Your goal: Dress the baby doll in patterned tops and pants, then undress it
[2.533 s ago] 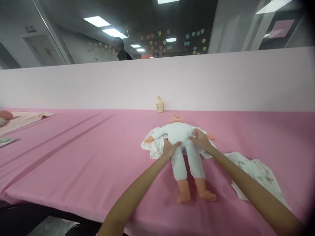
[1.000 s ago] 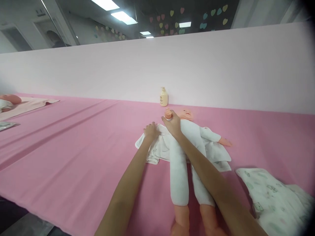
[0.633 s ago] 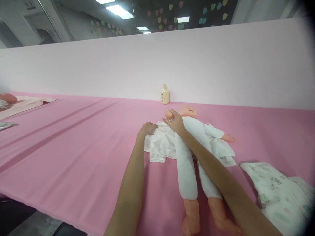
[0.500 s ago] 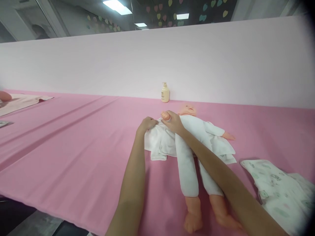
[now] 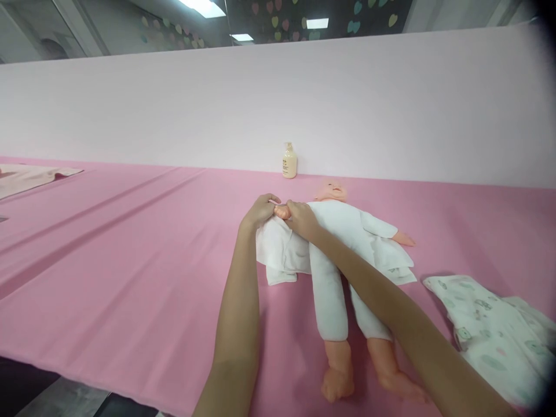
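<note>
A baby doll (image 5: 334, 215) with a white cloth body lies on its back, its head at the far side and its feet towards me. Under it a white baby garment (image 5: 278, 252) is spread out, showing on both sides. My right hand (image 5: 303, 220) is closed round the doll's arm at the wrist, left of its body. The doll's small hand (image 5: 282, 212) sticks out from this grip. At its fingertips my left hand (image 5: 261, 211) is closed with bent fingers, just above the garment's edge. The exact left finger contact is partly hidden.
A cream pump bottle (image 5: 289, 161) stands at the back against the white wall (image 5: 174, 110). To the right lies a folded printed cloth (image 5: 486, 324). A pale pink cloth (image 5: 32, 178) lies far left on the pink table cover (image 5: 130, 255), whose front edge shows lower left.
The doll's hand has come down and left in my right hand. My left hand has risen slightly from the garment's edge and now meets the doll's fingers. The view has shifted a little.
</note>
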Action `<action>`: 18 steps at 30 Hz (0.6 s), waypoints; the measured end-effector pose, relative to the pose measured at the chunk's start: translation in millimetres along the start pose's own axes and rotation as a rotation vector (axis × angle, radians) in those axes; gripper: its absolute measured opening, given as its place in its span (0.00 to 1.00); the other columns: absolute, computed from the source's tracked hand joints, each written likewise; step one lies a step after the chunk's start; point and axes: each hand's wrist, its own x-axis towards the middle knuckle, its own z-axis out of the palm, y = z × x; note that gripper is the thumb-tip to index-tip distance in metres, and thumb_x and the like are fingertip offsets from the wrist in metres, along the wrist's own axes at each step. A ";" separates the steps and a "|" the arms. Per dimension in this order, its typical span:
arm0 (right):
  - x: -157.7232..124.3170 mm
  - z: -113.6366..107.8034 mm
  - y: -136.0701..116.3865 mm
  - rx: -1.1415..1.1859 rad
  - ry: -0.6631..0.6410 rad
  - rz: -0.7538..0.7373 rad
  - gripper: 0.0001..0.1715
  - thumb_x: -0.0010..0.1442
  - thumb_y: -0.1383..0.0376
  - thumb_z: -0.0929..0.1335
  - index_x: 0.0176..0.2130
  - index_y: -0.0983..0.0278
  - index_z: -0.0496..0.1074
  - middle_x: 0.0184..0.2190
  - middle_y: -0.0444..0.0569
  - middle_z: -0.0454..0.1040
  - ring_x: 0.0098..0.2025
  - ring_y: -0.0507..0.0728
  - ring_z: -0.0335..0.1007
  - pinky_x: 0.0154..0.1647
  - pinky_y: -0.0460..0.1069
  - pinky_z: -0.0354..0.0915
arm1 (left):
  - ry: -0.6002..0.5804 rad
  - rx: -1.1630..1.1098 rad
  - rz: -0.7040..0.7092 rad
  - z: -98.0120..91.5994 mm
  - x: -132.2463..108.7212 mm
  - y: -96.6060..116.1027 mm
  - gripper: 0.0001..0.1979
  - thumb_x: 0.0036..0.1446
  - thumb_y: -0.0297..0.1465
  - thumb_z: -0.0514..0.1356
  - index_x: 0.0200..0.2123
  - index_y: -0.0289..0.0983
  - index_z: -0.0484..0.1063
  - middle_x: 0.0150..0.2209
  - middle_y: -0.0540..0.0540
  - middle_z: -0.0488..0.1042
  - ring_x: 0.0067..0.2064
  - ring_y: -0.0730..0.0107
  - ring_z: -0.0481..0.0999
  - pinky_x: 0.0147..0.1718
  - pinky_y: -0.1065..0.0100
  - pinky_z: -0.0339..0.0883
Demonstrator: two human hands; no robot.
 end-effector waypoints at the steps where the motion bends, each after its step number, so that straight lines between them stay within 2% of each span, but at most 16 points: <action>1: -1.1 -0.6 -2.1 -0.052 -0.032 0.016 0.12 0.62 0.62 0.62 0.43 0.68 0.65 0.39 0.57 0.74 0.41 0.62 0.68 0.41 0.52 0.57 | 0.017 -0.017 -0.008 0.0 -0.5 2.4 0.17 0.43 0.20 0.52 0.39 0.32 0.71 0.29 0.48 0.70 0.30 0.74 0.69 0.31 0.72 0.63; 5: -6.6 -1.2 -8.7 -0.172 -0.111 0.060 0.15 0.64 0.67 0.59 0.49 0.70 0.63 0.46 0.63 0.71 0.49 0.65 0.64 0.52 0.58 0.54 | 0.100 0.117 0.068 1.9 -4.6 12.4 0.19 0.40 0.18 0.53 0.37 0.33 0.72 0.34 0.46 0.70 0.33 0.72 0.69 0.34 0.70 0.63; 9: -8.7 0.0 -8.0 -0.199 -0.124 0.104 0.15 0.64 0.70 0.58 0.50 0.69 0.62 0.48 0.63 0.69 0.51 0.65 0.61 0.55 0.63 0.54 | 0.147 0.273 0.146 7.1 -10.4 23.9 0.19 0.41 0.19 0.54 0.38 0.36 0.71 0.39 0.46 0.71 0.38 0.69 0.70 0.39 0.68 0.63; 14: -6.5 3.5 -5.0 -0.212 -0.136 0.144 0.18 0.62 0.72 0.59 0.52 0.67 0.62 0.49 0.63 0.68 0.52 0.66 0.60 0.58 0.68 0.51 | 0.123 0.318 0.174 17.9 -19.4 40.9 0.20 0.44 0.20 0.54 0.43 0.38 0.69 0.34 0.49 0.70 0.39 0.69 0.70 0.40 0.69 0.63; 18: -6.1 8.1 -3.6 -0.169 -0.214 0.089 0.26 0.59 0.75 0.59 0.57 0.67 0.61 0.52 0.66 0.64 0.56 0.71 0.55 0.58 0.77 0.40 | 0.092 0.335 0.207 29.2 -21.5 45.2 0.20 0.45 0.20 0.54 0.43 0.38 0.69 0.34 0.47 0.70 0.39 0.67 0.71 0.37 0.69 0.63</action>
